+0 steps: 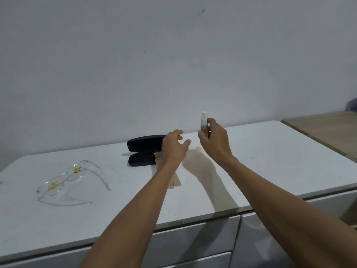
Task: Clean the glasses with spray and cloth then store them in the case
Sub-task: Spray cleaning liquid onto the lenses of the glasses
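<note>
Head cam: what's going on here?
A person is at a white counter, starting to clean a pair of glasses. The right hand holds a small spray bottle upright above the counter. The left hand is open and empty, hovering by the black case, which lies open. The clear glasses lie untouched to the left, with yellow smears on both lenses. A small cap seems to lie under the bottle. No cloth is clearly visible.

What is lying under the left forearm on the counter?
A pinkish cloth shows beside the left forearm, partly covered, next to the open black case. Its full extent is hidden.
</note>
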A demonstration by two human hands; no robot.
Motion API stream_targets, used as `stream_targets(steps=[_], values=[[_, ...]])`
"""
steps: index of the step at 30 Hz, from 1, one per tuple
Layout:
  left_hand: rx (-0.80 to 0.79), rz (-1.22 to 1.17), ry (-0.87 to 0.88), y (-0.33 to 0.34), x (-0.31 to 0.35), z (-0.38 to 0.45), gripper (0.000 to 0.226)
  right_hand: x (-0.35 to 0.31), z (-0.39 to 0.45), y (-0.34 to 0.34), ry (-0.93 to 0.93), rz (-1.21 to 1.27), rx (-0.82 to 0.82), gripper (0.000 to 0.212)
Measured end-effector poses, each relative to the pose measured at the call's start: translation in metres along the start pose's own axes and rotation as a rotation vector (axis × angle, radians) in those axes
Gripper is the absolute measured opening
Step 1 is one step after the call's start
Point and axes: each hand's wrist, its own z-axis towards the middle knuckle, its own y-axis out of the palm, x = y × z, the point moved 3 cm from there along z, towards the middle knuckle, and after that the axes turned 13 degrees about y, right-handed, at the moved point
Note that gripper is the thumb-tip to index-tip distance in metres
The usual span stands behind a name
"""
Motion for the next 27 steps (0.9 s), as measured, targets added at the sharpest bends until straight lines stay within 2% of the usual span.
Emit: stream_targets(steps=[3,6,8,17,22,27], values=[[0.102,0.018,0.075,-0.042,0.004,-0.002,0.031,-0.029,-0.009,0.007,-0.080,0.040,-0.023,0.033],[0.174,0.086,0.122,-0.091,0.002,-0.006,0.026,-0.064,-0.026,0.023,-0.170,0.071,-0.069,0.064],[0.202,0.144,0.138,-0.126,-0.007,-0.012,0.023,-0.088,-0.041,0.037,-0.222,0.087,-0.106,0.073],[0.268,0.445,0.044,-0.283,-0.063,-0.078,0.011,-0.173,-0.117,0.115,-0.333,0.139,-0.308,0.066],[0.130,0.501,-0.062,-0.334,-0.089,-0.122,0.025,-0.194,-0.149,0.149,-0.388,0.141,-0.360,0.066],[-0.022,0.504,-0.082,-0.346,-0.106,-0.151,0.036,-0.203,-0.168,0.172,-0.384,0.138,-0.412,0.069]])
